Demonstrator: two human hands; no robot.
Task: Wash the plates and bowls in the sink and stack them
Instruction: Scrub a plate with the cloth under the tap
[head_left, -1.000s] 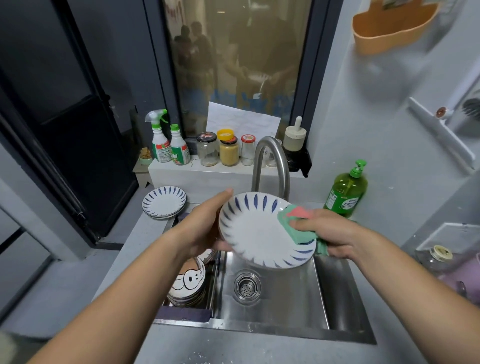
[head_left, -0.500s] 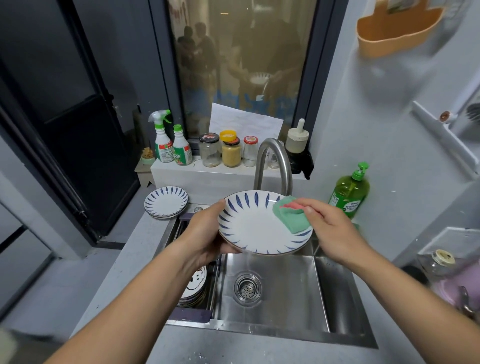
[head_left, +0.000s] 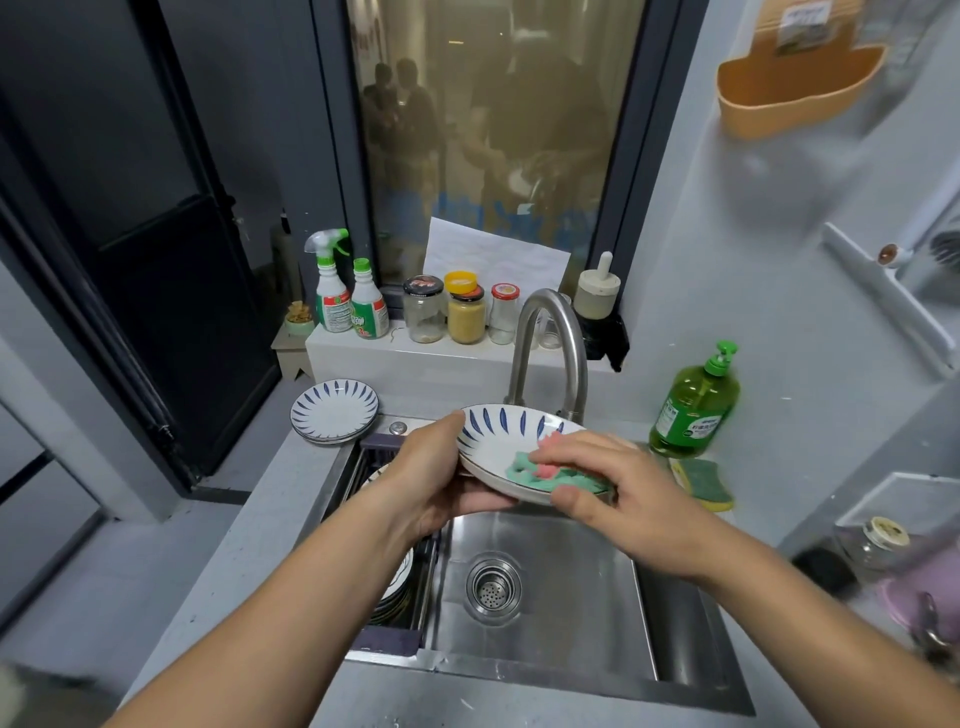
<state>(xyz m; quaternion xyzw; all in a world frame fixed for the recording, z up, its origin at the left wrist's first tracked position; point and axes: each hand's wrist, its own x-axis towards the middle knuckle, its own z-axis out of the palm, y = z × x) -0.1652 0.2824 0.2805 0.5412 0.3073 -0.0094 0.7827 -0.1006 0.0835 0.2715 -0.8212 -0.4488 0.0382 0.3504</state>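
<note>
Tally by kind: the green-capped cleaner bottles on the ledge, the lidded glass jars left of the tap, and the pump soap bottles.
Cleaner bottles: 2
Lidded glass jars: 3
Pump soap bottle: 1
Total: 6

Dim, even indoor light; window (head_left: 488, 171) glass shows hazy reflections, edges bend and blur.
</note>
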